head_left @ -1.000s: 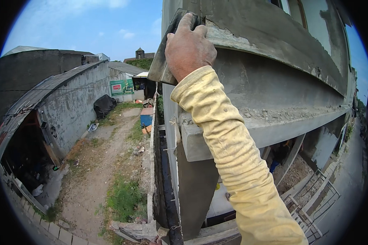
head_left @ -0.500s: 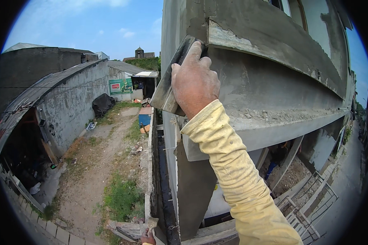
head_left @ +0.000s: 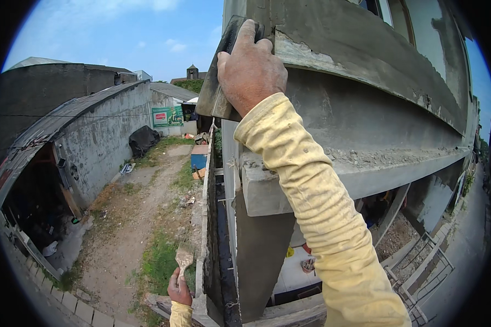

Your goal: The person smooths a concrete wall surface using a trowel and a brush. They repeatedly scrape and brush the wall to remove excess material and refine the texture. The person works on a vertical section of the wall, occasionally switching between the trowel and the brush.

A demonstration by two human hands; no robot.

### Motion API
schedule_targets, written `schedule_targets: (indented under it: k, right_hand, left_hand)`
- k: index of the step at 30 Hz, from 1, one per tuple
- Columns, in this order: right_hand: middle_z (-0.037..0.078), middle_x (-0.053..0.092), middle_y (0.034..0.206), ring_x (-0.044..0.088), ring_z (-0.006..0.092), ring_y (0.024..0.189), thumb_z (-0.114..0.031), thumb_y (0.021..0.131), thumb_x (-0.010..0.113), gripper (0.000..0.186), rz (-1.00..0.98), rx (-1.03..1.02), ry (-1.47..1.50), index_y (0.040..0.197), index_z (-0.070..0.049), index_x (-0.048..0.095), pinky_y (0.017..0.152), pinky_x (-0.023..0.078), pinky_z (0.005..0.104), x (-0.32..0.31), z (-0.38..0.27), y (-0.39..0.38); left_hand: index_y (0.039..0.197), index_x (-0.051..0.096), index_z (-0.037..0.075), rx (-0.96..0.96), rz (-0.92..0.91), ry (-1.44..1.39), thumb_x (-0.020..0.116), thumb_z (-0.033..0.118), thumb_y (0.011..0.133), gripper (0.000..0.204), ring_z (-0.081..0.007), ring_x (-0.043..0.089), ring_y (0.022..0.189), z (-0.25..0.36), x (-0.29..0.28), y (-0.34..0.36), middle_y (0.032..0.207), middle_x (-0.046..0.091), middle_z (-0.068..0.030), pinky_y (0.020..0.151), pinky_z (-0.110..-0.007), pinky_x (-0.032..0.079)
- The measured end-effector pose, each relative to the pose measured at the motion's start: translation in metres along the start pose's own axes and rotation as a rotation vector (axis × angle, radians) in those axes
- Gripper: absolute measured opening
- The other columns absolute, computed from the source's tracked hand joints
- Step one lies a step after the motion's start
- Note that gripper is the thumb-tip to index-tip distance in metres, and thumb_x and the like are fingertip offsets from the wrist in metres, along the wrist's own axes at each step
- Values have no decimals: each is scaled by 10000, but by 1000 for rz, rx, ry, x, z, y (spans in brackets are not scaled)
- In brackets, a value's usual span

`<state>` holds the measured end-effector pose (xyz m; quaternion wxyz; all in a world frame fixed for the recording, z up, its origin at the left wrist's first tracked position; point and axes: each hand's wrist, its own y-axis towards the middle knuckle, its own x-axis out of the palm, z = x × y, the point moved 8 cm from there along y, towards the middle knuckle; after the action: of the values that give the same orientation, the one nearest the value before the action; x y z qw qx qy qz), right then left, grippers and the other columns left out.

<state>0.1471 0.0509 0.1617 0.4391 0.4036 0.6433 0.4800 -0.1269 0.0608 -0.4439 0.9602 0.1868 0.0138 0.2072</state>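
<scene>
High at the building's corner, my right hand (head_left: 252,76) is closed on a long dark plastering float (head_left: 208,99), its forefinger stretched along the back. The float lies at the edge of the grey plastered wall (head_left: 333,35), sticking out past the corner on the left; its contact face is hidden. A rough, pale strip (head_left: 311,53) of wall begins just right of the hand. Low down, my left hand (head_left: 180,289) grips the pale handle of a paint brush (head_left: 184,256), bristle end up and crusted with mortar. Only the cuff of the left sleeve shows.
Below the wall, a concrete ledge (head_left: 333,188) carries crumbled mortar. A narrow gutter (head_left: 223,256) runs far below beside a low boundary wall (head_left: 204,218). Left lies a dirt yard (head_left: 120,234) with a shed (head_left: 101,125). Metal frames (head_left: 425,267) stand at lower right.
My right hand and the float have moved up and slightly left along the corner. My left hand has risen further into view, now showing the brush clearly.
</scene>
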Motion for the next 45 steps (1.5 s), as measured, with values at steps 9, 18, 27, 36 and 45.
schedule_targets:
  k: [9,18,27,36,45]
  right_hand:
    - [344,642,1147,716,469,972,-369,971,661,816,-153,153,-65,1523,112,300,849,599,500,24,20,-40]
    - [258,659,1077,729,411,846,-309,925,717,761,-188,-41,215,1518,45,399,735,594,491,-3,10,-98]
    - [90,628,1002,673,270,895,-222,875,749,597,-17,-583,19,1440,-126,582,768,579,389,-43,19,-49]
    - [67,570,987,607,252,919,-162,859,749,580,-191,-712,-153,1418,-256,622,802,553,400,-24,116,-42]
    - [46,548,956,567,222,874,-124,834,752,612,-227,-789,-280,1422,-244,632,778,535,381,-63,167,-56]
  left_hand:
    - [1348,605,-101,-89,-58,69,558,189,994,460,-233,670,1045,-29,13,-32,1190,699,-194,929,-343,519]
    - [1349,595,-110,-39,-13,128,551,194,995,469,-209,669,1035,-3,8,-47,1198,694,-184,904,-325,527]
    - [1330,604,-121,-85,-40,166,555,173,990,452,-241,674,1060,-44,-3,-48,1210,684,-209,931,-340,527]
    - [1329,624,-78,-135,-77,188,564,166,1002,413,-228,669,1066,-10,35,-61,1174,705,-191,933,-344,515]
    - [1332,626,-75,-192,-33,115,569,157,995,413,-261,669,1099,-50,40,-79,1203,701,-197,965,-354,507]
